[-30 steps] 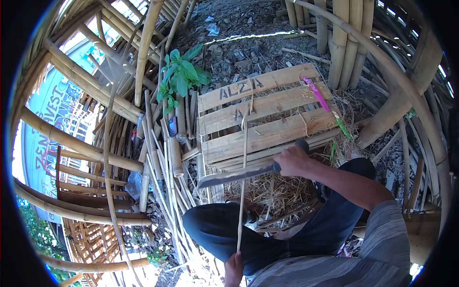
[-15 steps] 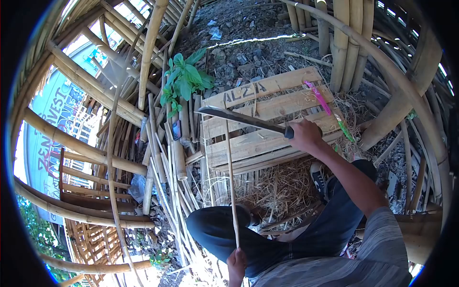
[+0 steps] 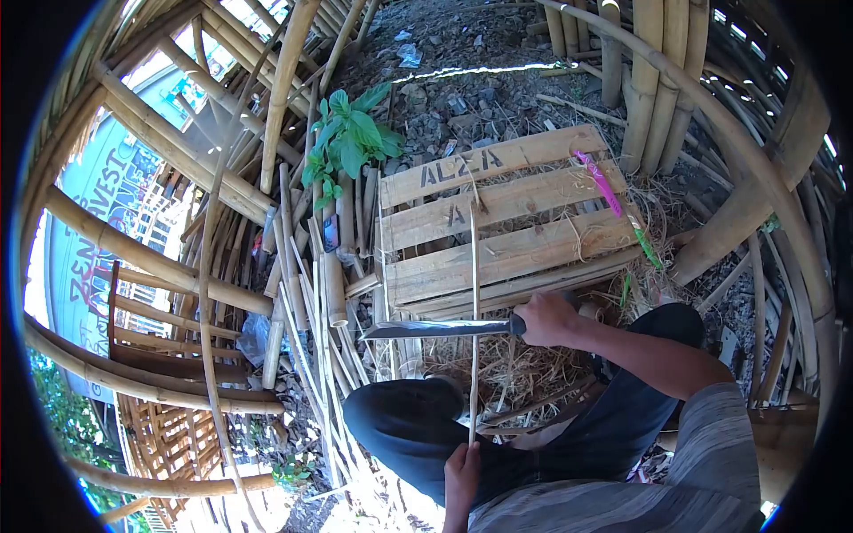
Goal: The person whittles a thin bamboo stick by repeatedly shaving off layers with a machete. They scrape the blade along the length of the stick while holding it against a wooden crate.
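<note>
My right hand (image 3: 549,320) is closed round the dark handle of a machete (image 3: 418,330), its long blade pointing left, roughly level across the view. With its fingers wrapped round the lower end, my left hand (image 3: 462,469) holds a thin bamboo strip (image 3: 474,382) near my lap. The strip runs up and away from me, its far end over the slatted wooden crate (image 3: 524,246). In this view the blade crosses the strip close to the crate's near edge.
Straw (image 3: 511,364) covers the ground below the crate. A pink and green wrapped piece (image 3: 601,185) lies on the crate's right side. Split bamboo strips (image 3: 324,382) lie to the left, near a leafy plant (image 3: 348,133). Thick bamboo poles (image 3: 653,89) stand at the right.
The machete has come down and toward me, from over the crate to its near edge, and its blade is now more level. My left hand and the bamboo strip have shifted right.
</note>
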`<state>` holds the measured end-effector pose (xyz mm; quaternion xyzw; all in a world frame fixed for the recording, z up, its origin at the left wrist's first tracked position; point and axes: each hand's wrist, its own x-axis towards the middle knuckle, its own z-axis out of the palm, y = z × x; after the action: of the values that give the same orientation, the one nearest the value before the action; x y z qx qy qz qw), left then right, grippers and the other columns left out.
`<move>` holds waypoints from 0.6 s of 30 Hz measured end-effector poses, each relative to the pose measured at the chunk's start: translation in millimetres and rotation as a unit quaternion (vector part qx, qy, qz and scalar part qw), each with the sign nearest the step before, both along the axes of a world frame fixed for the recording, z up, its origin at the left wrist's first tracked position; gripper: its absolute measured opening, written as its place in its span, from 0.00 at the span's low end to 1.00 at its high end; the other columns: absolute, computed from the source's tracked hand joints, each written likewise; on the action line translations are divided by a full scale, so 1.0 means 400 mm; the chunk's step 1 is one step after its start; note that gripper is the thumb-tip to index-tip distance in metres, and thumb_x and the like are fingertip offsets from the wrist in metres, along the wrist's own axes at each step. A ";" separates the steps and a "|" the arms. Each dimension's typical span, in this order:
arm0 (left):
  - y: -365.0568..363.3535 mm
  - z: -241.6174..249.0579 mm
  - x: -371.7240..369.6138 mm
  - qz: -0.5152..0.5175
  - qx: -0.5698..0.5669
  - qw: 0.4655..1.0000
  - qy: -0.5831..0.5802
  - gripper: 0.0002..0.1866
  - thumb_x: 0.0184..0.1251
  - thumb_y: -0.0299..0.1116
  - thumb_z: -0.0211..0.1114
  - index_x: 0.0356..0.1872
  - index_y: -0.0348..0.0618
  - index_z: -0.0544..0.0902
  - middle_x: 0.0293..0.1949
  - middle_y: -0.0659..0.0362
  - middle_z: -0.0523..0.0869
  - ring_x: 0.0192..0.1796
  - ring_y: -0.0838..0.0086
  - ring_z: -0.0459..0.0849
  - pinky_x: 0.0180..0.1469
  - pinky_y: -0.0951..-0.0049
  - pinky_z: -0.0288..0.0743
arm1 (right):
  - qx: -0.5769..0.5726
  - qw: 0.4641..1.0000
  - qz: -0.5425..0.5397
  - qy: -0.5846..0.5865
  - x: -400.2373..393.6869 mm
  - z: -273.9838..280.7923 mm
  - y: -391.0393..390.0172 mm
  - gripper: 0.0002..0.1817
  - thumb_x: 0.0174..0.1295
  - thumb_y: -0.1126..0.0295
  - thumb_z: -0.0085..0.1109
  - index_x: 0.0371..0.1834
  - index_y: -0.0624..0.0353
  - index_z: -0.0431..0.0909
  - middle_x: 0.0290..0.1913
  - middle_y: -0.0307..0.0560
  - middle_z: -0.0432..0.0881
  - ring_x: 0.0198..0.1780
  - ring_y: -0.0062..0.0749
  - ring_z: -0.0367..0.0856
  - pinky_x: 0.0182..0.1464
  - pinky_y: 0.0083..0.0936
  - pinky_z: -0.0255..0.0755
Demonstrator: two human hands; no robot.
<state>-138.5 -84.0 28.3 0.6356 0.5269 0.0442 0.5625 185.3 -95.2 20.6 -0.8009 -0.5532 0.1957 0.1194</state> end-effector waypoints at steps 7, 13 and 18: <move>-0.009 -0.003 -0.014 0.017 -0.006 1.000 0.001 0.17 0.69 0.35 0.57 0.21 0.39 0.69 0.14 0.66 0.66 0.18 0.86 0.62 0.19 0.78 0.55 | -0.019 0.999 0.024 -0.031 0.005 -0.019 -0.004 0.13 0.39 0.67 0.60 0.30 0.59 0.80 0.27 0.54 0.82 0.32 0.47 0.83 0.36 0.42 0.77; -0.024 0.060 -0.078 0.056 -0.128 0.990 -0.017 0.17 0.69 0.36 0.57 0.21 0.38 0.69 0.14 0.65 0.66 0.17 0.85 0.62 0.19 0.78 0.56 | 0.019 0.993 -0.043 -0.107 0.123 0.001 0.016 0.13 0.40 0.66 0.60 0.31 0.58 0.81 0.26 0.54 0.82 0.31 0.47 0.83 0.36 0.40 0.77; 0.002 0.024 -0.054 0.005 -0.008 1.000 0.006 0.17 0.70 0.36 0.56 0.21 0.40 0.68 0.14 0.66 0.66 0.17 0.86 0.62 0.18 0.78 0.55 | -0.016 0.996 -0.063 -0.064 0.051 -0.001 0.009 0.14 0.41 0.66 0.60 0.32 0.59 0.81 0.25 0.55 0.82 0.29 0.46 0.84 0.34 0.39 0.78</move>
<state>-160.2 -83.1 37.9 0.6282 0.5339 0.0391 0.5646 205.7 -91.7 20.2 -0.8468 -0.5049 0.1451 0.0832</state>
